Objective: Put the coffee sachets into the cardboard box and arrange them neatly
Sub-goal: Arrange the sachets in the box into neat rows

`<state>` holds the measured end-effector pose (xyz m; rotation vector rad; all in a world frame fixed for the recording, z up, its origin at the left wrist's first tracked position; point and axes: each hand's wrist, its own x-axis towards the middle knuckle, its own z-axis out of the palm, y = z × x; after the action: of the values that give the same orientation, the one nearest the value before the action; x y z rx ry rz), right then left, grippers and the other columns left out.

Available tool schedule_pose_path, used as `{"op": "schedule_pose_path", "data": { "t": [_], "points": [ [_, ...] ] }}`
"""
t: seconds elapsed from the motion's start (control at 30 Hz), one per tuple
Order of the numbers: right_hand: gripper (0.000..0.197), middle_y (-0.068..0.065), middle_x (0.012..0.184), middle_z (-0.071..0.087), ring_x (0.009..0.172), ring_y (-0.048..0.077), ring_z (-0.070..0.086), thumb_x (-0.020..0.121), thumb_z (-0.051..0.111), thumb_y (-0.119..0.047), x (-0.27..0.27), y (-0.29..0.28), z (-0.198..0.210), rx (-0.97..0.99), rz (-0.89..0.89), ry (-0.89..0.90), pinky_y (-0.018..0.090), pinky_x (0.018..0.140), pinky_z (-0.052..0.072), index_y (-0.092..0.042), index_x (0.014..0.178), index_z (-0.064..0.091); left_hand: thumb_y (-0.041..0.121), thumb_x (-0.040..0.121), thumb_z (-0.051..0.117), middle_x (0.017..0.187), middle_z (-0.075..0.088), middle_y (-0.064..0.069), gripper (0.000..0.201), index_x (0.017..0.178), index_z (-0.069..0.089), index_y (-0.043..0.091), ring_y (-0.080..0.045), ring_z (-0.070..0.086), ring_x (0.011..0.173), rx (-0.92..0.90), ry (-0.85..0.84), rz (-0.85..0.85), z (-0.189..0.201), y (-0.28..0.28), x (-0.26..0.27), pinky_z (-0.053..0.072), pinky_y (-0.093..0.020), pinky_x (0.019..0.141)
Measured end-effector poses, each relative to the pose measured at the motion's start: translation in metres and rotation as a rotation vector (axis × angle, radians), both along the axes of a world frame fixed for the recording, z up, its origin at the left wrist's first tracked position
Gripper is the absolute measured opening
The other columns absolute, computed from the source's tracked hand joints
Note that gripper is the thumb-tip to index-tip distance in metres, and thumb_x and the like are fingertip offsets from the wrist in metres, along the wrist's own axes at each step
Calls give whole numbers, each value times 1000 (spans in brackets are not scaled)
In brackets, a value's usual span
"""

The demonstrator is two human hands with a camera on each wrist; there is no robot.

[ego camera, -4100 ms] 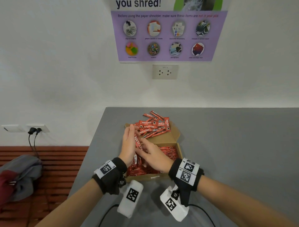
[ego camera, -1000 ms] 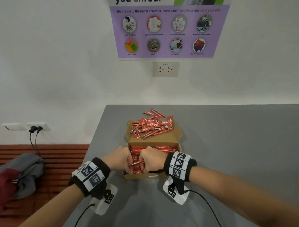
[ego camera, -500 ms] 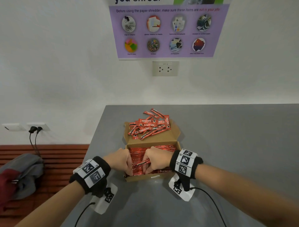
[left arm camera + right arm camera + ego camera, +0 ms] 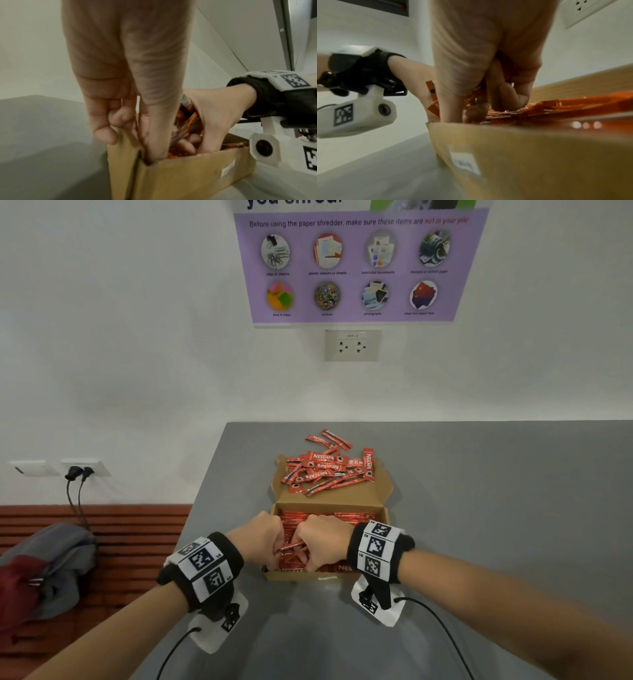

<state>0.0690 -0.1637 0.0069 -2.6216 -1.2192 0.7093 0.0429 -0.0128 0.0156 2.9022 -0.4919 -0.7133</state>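
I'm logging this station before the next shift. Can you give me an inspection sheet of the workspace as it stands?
Surface: grey table, set against a white wall.
Job's things: open cardboard box near the table's front edge, packed with red sachets; a loose pile lies on the box's folded-back lid.
Clutter: nothing seen on the table.
Grips: left hand and right hand are both down in the box's near end, fingers curled among sachets.
Cables: a black lead runs from each wrist camera; two plugs in the wall socket at left.
Surroundings: shredder poster, double outlet, clothing on a slatted bench.
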Motion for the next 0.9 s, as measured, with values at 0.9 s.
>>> {"op": "schedule_pose_path", "data": {
  "t": [0.9],
  "points": [
    [11,2,79,68,69,13,58,75,73,-20,6,-15,1,50,1,88,33,71,51,-11,80,68,15,76,71,76,56,13,21,68,55,26,-1,51,69,-136,188,27,9,8,11,36,-8,58]
  ]
}}
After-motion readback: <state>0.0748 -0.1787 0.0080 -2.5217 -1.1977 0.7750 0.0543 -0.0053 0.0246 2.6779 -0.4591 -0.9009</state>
